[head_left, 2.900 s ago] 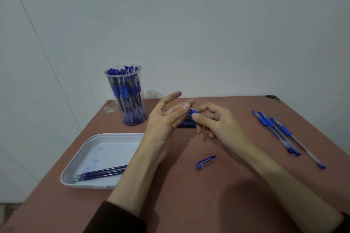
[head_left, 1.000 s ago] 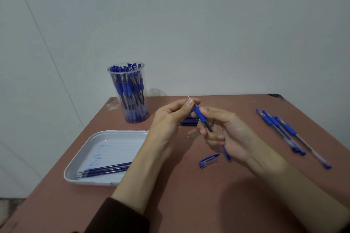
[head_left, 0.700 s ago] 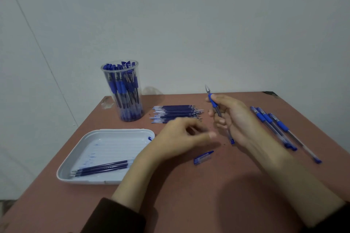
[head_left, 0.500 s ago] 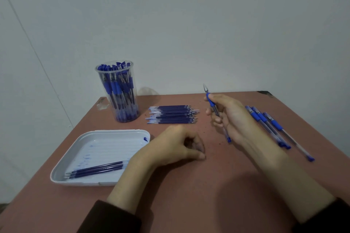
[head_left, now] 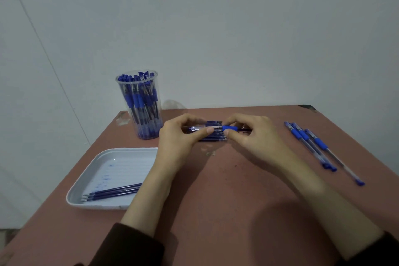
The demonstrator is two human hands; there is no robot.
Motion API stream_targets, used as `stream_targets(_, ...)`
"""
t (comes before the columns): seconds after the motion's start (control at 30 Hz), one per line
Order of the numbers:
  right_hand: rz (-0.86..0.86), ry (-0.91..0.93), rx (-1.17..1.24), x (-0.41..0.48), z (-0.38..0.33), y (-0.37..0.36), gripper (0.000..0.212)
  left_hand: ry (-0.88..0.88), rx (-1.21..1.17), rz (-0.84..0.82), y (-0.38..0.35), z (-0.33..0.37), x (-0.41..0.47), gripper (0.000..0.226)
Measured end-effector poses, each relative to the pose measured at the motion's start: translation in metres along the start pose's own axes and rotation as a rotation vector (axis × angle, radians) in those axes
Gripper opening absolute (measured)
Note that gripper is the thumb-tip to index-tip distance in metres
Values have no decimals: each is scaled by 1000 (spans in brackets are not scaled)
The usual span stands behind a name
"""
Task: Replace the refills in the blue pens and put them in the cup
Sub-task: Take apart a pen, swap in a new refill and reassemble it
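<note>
My right hand [head_left: 255, 139] pinches a blue pen [head_left: 230, 128] by its blue grip and holds it level above the table, tip pointing left. My left hand [head_left: 176, 143] pinches the pen cap [head_left: 195, 129] right at that tip; I cannot tell whether the cap is seated. Behind both hands lies a pile of blue refills [head_left: 213, 137], partly hidden. At the back left a clear cup [head_left: 140, 106] stands packed with several blue pens.
A white tray [head_left: 121, 157] at the left holds a few dark refills [head_left: 112, 192] and ink spots. Three blue pens [head_left: 311, 142] lie side by side on the right of the brown table [head_left: 226, 201]. A wall rises just behind the table.
My left hand came down onto the cap lying on the table, picked it up and raised it to the pen tip. My right hand turned the pen from upright to level.
</note>
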State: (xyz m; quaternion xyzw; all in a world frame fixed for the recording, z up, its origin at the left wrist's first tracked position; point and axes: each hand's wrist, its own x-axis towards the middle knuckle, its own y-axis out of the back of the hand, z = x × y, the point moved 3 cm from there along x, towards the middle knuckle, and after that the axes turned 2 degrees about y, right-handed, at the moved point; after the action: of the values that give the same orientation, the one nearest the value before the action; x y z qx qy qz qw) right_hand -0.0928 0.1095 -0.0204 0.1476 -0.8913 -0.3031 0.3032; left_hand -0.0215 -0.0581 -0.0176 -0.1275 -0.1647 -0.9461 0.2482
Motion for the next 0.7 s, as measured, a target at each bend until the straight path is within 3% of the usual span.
stream_targets(0.4, -57, 131, 22, -5, -16, -5, 17, -15, -2, -54, -6, 6, -6, 13)
stream_targets(0.7, -46, -11, 223, -5, -19, 2, 9, 78, -256, -100, -6, 6, -5, 5)
